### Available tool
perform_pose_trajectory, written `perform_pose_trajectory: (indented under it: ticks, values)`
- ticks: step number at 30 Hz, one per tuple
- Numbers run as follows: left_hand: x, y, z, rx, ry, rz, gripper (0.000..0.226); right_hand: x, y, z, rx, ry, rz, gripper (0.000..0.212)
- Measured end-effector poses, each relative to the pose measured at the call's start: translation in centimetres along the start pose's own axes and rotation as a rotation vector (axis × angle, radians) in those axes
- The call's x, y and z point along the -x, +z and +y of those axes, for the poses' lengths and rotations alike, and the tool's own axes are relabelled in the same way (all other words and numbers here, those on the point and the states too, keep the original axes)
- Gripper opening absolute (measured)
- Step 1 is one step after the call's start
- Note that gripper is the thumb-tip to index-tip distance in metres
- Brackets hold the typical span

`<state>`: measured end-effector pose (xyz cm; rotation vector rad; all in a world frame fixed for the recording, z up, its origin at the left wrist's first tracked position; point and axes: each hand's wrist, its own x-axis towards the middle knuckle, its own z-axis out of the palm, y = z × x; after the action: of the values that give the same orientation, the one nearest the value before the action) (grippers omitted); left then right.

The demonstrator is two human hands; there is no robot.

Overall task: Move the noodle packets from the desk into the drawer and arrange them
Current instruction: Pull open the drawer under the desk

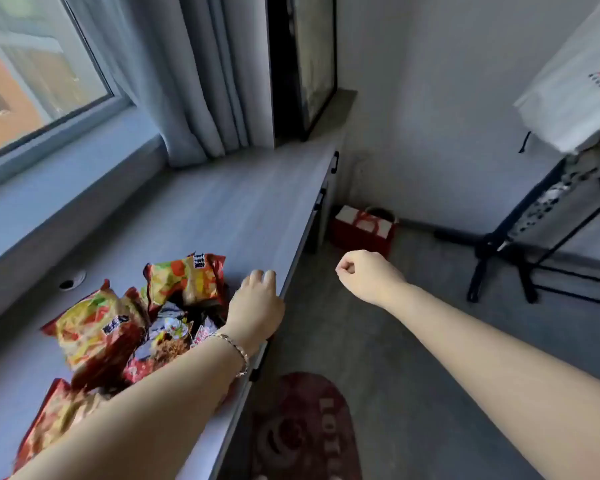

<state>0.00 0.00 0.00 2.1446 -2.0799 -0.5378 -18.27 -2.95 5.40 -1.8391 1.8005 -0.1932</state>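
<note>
Fingers of the left hand (257, 306) are curling palm-down over the front edge of the desk (222, 209) at lower centre, holding nothing, and a bracelet (236, 351) is sitting on that wrist. Just beside the hand, toward the lower left, the noodle packets (125, 323) are lying in a loose heap on the desk, some overlapping, one partly hidden under the forearm. At centre right the right hand (364, 275) is hovering over the floor (413, 358) (clear of the desk edge), closed into a loose fist around nothing visible. Bare desktop is stretching toward the upper centre, up to the curtain (201, 81). Dark drawer handles (335, 162) are showing along the desk front, every drawer there looking closed.
</note>
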Motion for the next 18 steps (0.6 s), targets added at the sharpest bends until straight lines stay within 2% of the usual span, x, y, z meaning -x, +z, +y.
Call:
perform_pose_trajectory:
  ticks: [3,7,11,13,18]
  values:
    - [0.6,4.3,-1.7,-0.147,-0.047,-0.064,0.045,-0.7,4.0,2.4,0.038,0.067,-0.1,0.022]
    - [0.6,8.3,-3.5,-0.449,0.171,-0.023,0.05,-1.3,9.1,4.9,0.029,0.103,-0.181,0.023]
    - [-0.4,10.3,-5.4,-0.626,0.206,0.054,0.049,-2.6,13.6,5.9,-0.017,0.109,-0.248,0.025]
    - [-0.4,10.9,-6.4,-0.574,0.227,0.122,0.046,-3.2,16.0,5.7,-0.027,0.1,-0.324,0.026]
    - [-0.3,10.9,-7.4,-0.261,0.276,0.285,0.041,-5.8,22.9,3.6,-0.194,0.096,-0.418,0.029]
